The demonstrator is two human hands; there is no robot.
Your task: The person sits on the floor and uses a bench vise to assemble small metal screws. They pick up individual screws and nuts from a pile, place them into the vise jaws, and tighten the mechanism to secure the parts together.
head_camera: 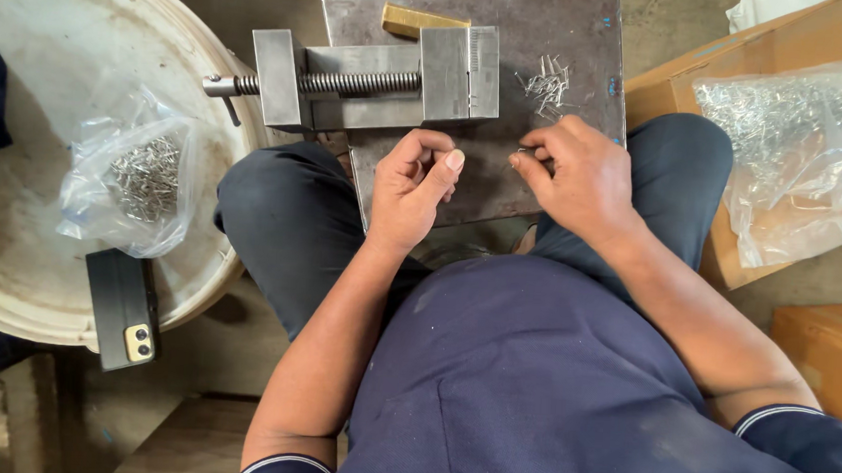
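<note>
While both hands work over the steel plate (567, 23), a vise (372, 80) sits at its far edge. Right hand (583, 173) pinches a small pin (522, 153) on the plate; left hand (414, 183) curls closed, contents unclear. Loose pins (547, 83) lie just beyond.

Phone (127, 309), white tub (221, 58), cardboard box (786, 44)

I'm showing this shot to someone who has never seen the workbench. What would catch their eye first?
Probably the steel vise with its threaded screw, sitting on a dark metal plate across the person's lap at top centre. Just below it, the left hand is curled with fingertips pinched, and the right hand picks at a small metal pin on the plate near a loose pile of pins. Clear bags of pins lie at either side: one in a white tub, one on a cardboard box.
</note>
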